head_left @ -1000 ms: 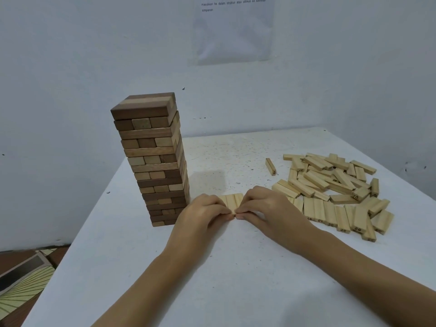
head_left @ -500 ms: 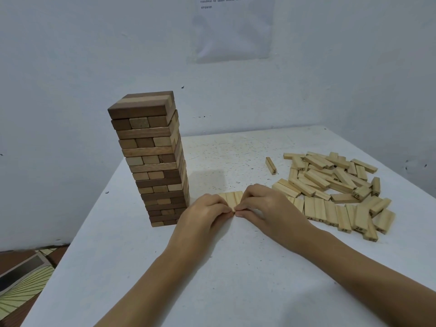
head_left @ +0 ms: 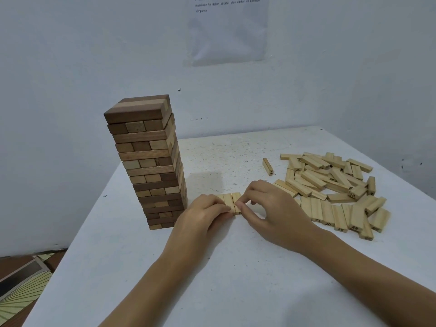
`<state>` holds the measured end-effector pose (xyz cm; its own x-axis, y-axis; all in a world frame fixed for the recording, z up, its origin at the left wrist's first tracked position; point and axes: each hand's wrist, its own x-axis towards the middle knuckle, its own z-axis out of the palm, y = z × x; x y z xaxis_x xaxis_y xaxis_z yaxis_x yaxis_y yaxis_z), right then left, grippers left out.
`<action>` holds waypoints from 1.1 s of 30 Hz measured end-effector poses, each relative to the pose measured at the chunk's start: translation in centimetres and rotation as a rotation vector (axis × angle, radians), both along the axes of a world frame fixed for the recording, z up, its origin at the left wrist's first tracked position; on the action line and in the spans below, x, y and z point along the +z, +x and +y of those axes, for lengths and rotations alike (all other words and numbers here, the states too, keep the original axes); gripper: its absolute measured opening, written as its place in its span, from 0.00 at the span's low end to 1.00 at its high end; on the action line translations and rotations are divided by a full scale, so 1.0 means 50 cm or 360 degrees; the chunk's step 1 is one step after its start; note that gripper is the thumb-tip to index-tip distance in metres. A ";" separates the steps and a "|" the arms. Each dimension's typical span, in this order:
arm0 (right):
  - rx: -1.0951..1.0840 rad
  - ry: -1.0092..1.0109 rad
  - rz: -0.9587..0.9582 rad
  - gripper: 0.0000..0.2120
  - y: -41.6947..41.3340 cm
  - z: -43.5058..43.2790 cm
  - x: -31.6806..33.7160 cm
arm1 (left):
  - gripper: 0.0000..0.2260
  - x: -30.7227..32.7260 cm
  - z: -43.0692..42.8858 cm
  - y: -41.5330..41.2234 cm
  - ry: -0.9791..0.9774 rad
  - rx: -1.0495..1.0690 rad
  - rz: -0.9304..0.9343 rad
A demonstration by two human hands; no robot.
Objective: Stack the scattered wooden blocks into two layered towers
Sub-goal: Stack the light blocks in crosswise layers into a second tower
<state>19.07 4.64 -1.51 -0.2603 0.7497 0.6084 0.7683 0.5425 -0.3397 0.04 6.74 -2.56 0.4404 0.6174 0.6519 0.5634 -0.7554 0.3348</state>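
A tall tower of dark and light wooden blocks [head_left: 151,166] stands at the left of the white table [head_left: 212,279]. Just right of its base, a flat row of pale blocks [head_left: 232,201] lies side by side on the table. My left hand [head_left: 200,217] and my right hand [head_left: 273,213] meet at the row's near end, fingers curled, pinching the blocks from either side. Part of the row is hidden under my fingers. A pile of scattered pale numbered blocks [head_left: 330,187] lies to the right.
One pale block [head_left: 268,166] lies alone left of the pile. The table's left edge runs close beside the tower, with patterned floor [head_left: 21,286] below. A paper sheet [head_left: 230,29] hangs on the white wall behind.
My fingertips have parted slightly at the near end of the row, showing more of the blocks. Both hands stay at the same spot.
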 end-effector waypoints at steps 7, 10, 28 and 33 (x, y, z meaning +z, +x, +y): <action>-0.0182 -0.0056 0.0090 0.09 0.017 -0.004 0.004 | 0.13 0.012 -0.012 0.005 0.0027 0.0040 -0.0028; -0.0201 -0.0122 0.0269 0.08 0.037 0.000 0.024 | 0.13 0.029 -0.013 0.020 -0.0038 0.0002 -0.0045; -0.0851 -0.0603 0.0012 0.17 0.227 -0.145 0.037 | 0.17 0.055 -0.027 0.274 -0.0412 -0.0329 0.0438; -0.0804 -0.0625 -0.0293 0.28 0.223 -0.138 0.029 | 0.23 0.057 -0.012 0.288 -0.0467 -0.0270 0.0650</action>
